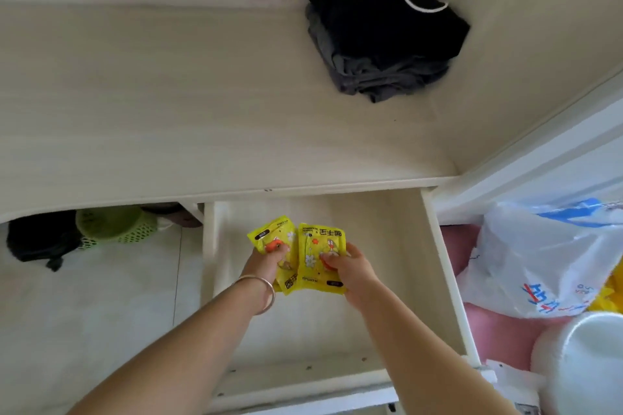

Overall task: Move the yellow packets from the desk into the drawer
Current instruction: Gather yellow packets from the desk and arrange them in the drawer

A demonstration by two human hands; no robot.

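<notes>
Holding the yellow packets point(305, 254) tight, the left hand point(266, 263) and right hand point(350, 266) hover just above the drawer point(387, 246) floor.

Head view, steeply down, drawer point(387, 246) near.

Both arms extended, hands — left point(266, 261), right point(350, 268) — fingers curled, gripping
</notes>
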